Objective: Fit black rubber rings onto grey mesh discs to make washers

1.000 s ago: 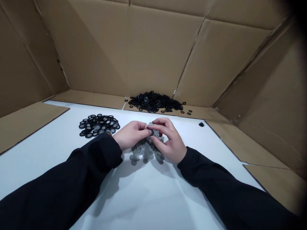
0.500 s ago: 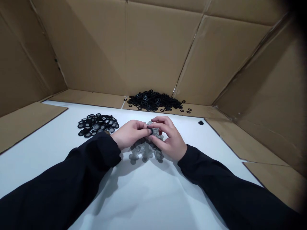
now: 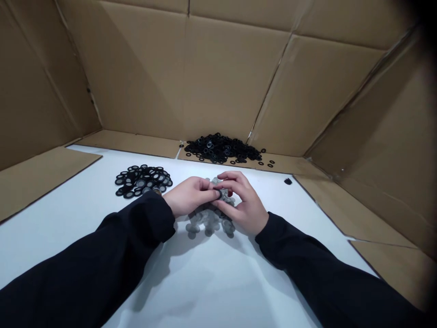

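Observation:
My left hand (image 3: 189,197) is closed, its thumb pressed against a small black rubber ring (image 3: 219,194). From the other side my right hand (image 3: 246,205) pinches the same ring between thumb and fingertips. Whether a disc sits inside the ring is hidden by the fingers. Just beneath both hands lies a loose pile of thin grey round discs (image 3: 209,222) on the white tabletop. To the left, by my left sleeve, is a heap of black rings with grey discs in their middles (image 3: 140,183).
A large heap of plain black rings (image 3: 221,149) lies against the back cardboard wall (image 3: 232,77), with a few strays around it. A small black piece (image 3: 288,181) sits at the right on the white table (image 3: 218,282). Cardboard strips (image 3: 355,214) line the edges.
The view has tilted slightly, so everything sits a little lower and further right. Both hands stay together on the ring, with only slight finger movement.

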`<state>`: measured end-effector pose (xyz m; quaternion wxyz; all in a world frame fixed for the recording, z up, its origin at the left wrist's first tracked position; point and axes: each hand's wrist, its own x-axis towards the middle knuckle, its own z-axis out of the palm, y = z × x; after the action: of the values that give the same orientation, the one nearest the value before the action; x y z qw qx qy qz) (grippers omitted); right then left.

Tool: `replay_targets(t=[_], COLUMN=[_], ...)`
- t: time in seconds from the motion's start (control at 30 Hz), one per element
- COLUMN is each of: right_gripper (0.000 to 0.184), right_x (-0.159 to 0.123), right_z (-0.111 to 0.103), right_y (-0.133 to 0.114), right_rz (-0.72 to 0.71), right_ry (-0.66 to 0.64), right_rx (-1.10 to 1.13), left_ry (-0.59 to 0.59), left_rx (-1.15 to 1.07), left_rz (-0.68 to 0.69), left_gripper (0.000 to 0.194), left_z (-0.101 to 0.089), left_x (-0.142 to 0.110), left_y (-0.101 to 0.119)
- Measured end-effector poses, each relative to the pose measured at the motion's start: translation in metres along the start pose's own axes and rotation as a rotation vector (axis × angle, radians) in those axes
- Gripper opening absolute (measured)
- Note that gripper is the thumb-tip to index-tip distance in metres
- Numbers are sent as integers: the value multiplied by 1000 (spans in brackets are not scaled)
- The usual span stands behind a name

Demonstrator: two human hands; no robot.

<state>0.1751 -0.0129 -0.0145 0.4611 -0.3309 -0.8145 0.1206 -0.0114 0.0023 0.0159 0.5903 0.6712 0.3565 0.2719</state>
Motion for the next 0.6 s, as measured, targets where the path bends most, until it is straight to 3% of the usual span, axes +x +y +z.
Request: replay_targets(t=[0.2,0.3,0.47,0.57,0.6], right_gripper=[35,36,32,32,33], right_x=[-1,0,16,38,47], right_z=[-4,-4,-3,-5,-5], right_y=[0,-2,22,58,71], right_rz=[-58,-36,159,294,313], right_ry=[-135,-134,59,16,8], right_rx=[106,112,-116,-381,-421], left_ry=[-77,-35,351,576,612], left_rx=[-18,60,467,959,1013], left_rz=[31,34,27,2,-14], left_gripper=[18,20,18,19,19], left_z=[-1,-4,-28,-51,-58], left_x=[-1,-1,1,1,0], left_y=[2,3,2,1,1])
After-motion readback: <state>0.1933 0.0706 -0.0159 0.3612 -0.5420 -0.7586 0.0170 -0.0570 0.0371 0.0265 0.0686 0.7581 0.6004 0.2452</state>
